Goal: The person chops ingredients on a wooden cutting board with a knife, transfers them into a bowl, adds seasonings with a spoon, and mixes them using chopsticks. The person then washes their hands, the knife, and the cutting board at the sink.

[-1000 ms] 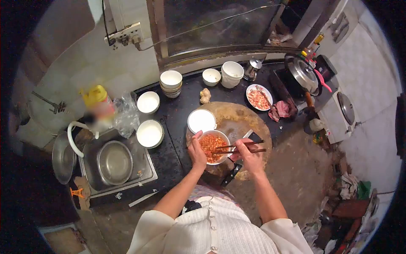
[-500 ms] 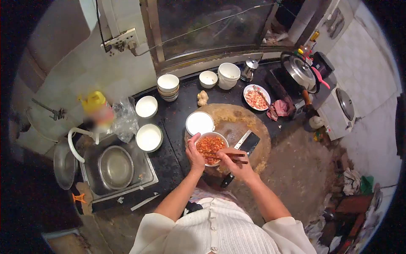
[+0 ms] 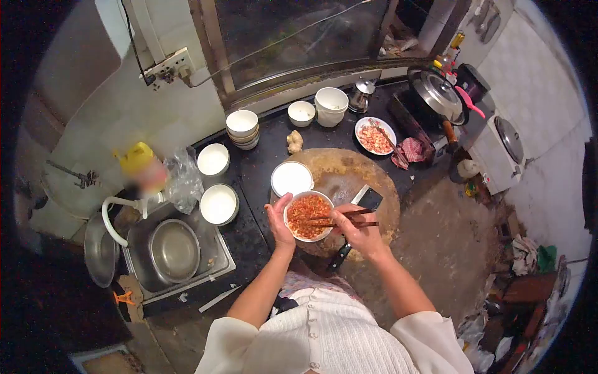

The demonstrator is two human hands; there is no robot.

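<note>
A white bowl of chopped red food [image 3: 309, 215] stands at the left front of the round wooden board [image 3: 380, 181]. My left hand [image 3: 280, 222] rests against the bowl's left side, its fingers spread. Dark chopsticks [image 3: 361, 218] are held in my right hand [image 3: 362, 235], and their tips are in the red food. Behind the bowl lies a round white lid or container [image 3: 291, 179]. A cleaver [image 3: 369, 197] lies on the board to the right, partly behind my right hand. The black handle of a knife [image 3: 340, 255] shows below that hand.
White bowls [image 3: 219, 204] stand at the left, beside a sink [image 3: 218, 265] with a metal basin [image 3: 175, 250]. Further back are stacked bowls [image 3: 242, 128], ginger [image 3: 294, 142], a white tub [image 3: 331, 106] and a plate of chopped food [image 3: 375, 136]. A lidded pan [image 3: 436, 93] is at the right.
The chopsticks have shifted in the red food, and my right hand has moved slightly right since half a second ago. The fingers of my left hand have spread more. The whole view has shifted a little.
</note>
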